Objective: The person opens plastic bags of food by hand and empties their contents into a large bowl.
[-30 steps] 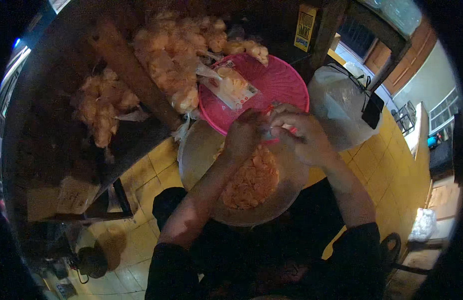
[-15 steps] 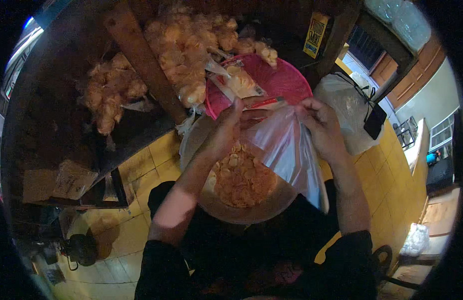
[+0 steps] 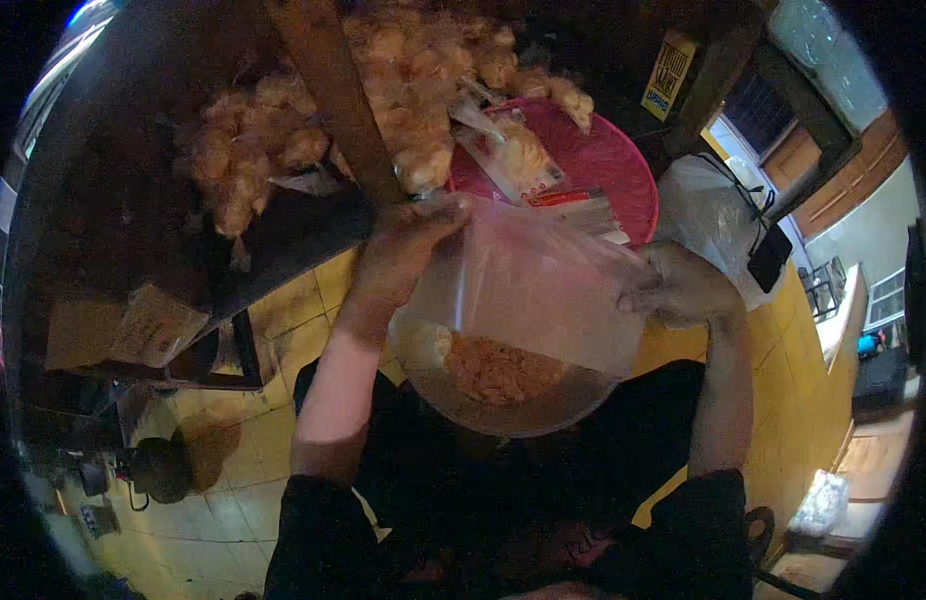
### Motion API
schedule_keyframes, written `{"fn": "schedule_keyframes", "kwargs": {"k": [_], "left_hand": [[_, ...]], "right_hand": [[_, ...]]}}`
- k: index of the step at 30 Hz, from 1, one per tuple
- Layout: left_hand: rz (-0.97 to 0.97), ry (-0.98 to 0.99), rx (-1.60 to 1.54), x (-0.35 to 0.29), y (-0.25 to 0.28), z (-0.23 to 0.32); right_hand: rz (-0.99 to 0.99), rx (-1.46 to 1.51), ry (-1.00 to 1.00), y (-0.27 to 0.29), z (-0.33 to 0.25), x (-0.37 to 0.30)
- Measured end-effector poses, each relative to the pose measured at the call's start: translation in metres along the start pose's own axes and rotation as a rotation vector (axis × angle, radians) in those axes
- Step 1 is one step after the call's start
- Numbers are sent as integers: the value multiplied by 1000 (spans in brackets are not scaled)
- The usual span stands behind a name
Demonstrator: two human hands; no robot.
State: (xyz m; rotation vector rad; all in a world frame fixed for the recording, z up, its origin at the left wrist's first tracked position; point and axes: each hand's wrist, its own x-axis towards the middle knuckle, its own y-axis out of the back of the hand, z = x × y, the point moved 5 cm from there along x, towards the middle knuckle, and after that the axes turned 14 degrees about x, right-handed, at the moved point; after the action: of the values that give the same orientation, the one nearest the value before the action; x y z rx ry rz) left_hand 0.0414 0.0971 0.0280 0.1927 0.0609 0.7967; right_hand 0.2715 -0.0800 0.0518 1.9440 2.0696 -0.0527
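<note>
A clear plastic bag (image 3: 543,285) is stretched out flat between my two hands. My left hand (image 3: 408,250) is closed, pinching the bag's upper left corner between thumb and fingers. My right hand (image 3: 683,285) grips its right edge with bent fingers. Below the bag, a round, pale, see-through tub (image 3: 518,428) sits between my legs. Orange-brown chips (image 3: 498,372) lie inside, and the bag covers the far part of them.
Just beyond the bag is a round pink tray (image 3: 623,165) bearing a filled packet (image 3: 518,155) and flat packets with red print (image 3: 583,207). Bagged chips (image 3: 413,80) pile up on the dark table, beside a wooden post (image 3: 333,90). A white sack (image 3: 703,210) stands at right.
The bag went from bunched and hanging at my right hand to spread wide. My left hand has moved left and taken its corner; my right hand has lowered and shifted right.
</note>
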Motion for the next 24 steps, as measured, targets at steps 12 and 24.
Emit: {"fn": "schedule_keyframes", "kwargs": {"k": [12,24], "left_hand": [[670,-513,825,-34,20,26],[-107,-329,202,-31,-57,-3]], "right_hand": [[390,-10,152,-18,-2,32],[376,76,234,-74,-26,69]]}}
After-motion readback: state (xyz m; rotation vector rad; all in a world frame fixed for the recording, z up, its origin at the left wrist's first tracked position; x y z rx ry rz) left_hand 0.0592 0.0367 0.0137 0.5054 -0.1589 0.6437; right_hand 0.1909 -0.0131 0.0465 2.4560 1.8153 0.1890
